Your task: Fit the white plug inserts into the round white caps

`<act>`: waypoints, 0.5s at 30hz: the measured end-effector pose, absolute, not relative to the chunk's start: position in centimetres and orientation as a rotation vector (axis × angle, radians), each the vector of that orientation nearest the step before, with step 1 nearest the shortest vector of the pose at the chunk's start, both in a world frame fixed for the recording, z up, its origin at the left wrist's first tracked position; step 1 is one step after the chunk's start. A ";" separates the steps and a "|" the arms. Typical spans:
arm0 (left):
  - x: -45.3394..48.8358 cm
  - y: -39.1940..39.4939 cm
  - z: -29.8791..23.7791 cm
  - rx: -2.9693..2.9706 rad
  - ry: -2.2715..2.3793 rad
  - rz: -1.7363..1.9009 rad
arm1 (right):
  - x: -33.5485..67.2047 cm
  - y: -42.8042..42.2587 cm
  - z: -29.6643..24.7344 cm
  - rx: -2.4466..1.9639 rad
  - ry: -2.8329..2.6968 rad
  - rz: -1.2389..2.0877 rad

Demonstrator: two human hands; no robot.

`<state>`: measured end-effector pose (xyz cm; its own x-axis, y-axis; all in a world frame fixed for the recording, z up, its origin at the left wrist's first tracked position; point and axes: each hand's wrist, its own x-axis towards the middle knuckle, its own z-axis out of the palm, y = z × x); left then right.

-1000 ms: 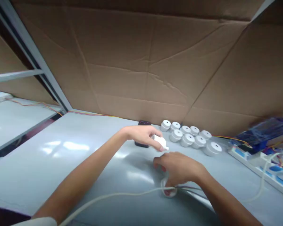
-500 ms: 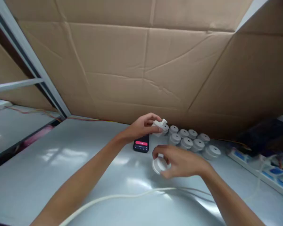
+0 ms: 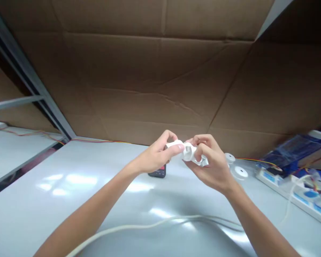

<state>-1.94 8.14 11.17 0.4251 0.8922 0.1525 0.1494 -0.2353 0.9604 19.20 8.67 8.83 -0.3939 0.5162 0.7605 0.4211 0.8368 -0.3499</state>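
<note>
My left hand (image 3: 160, 151) is closed on a white plastic part (image 3: 174, 143), thumb across its front. My right hand (image 3: 210, 160) comes in from the other side, fingers curled round a round white plastic piece (image 3: 187, 152). Both pieces meet, or nearly so, between the hands above the table; fingers and blur hide whether they are joined. Behind and below the left hand lies a dark phone (image 3: 157, 173), partly covered. White round pieces (image 3: 240, 172) stand to the right, most of the group hidden by my right hand.
A pale cable (image 3: 139, 226) runs across the near part of the grey table (image 3: 117, 207). Cardboard (image 3: 139, 71) forms the back wall. Right of the hands are a white power strip (image 3: 286, 192) and clutter. A metal frame post (image 3: 48, 100) rises at left.
My right hand has lifted the round white piece from low over the table up to the part in my left hand. The left hand stays nearly in place. The picture has darkened at the back.
</note>
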 end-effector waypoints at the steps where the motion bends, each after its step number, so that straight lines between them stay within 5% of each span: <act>1: -1.9 8.0 11.3 1.702 0.944 0.923 | 19.1 8.5 8.9 -0.674 -2.036 0.119; 15: -1.7 6.9 11.8 1.847 1.064 1.026 | 19.1 7.3 9.8 -0.499 -1.983 0.116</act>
